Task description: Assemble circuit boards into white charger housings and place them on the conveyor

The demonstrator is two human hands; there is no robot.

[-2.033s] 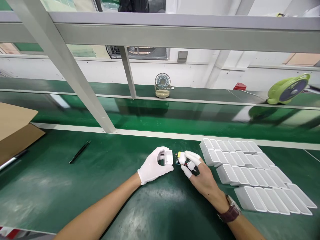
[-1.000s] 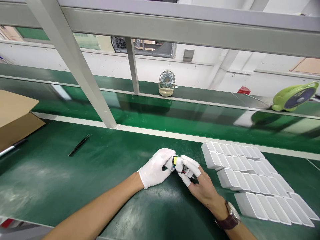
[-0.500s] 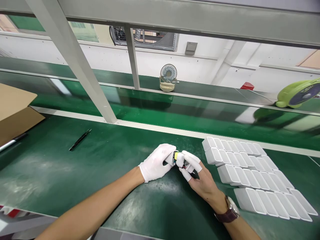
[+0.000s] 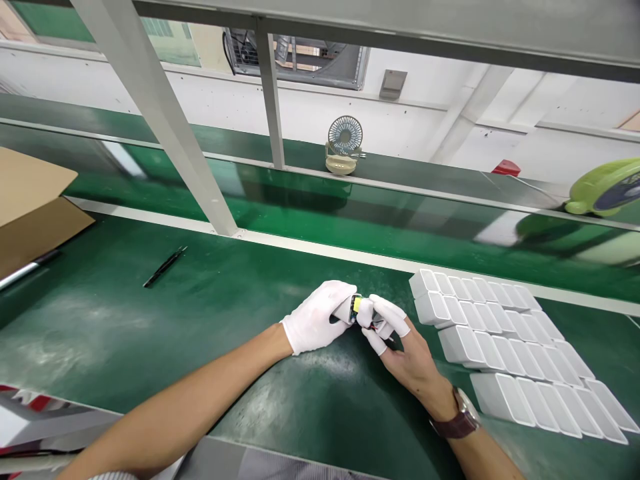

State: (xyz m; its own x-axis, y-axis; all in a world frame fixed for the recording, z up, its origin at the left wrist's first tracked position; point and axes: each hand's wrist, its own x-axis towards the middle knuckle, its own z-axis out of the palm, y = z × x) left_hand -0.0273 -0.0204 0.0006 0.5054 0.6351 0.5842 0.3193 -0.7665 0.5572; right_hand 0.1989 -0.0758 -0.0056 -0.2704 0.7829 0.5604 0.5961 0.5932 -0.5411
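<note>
So I'm looking at a small white plastic casing with a little yellow-and-black circuit part stuck at its open end, held just above the green tabletop, near centre. My left hand, in a white glove, is wrapped around the casing. My right hand, white cots on the fingertips, pinches the circuit part against it. Just right of that sit rows of empty white plastic shells, touching each other. Far left there's a black pen-like tool and a brown cardboard box.
</note>
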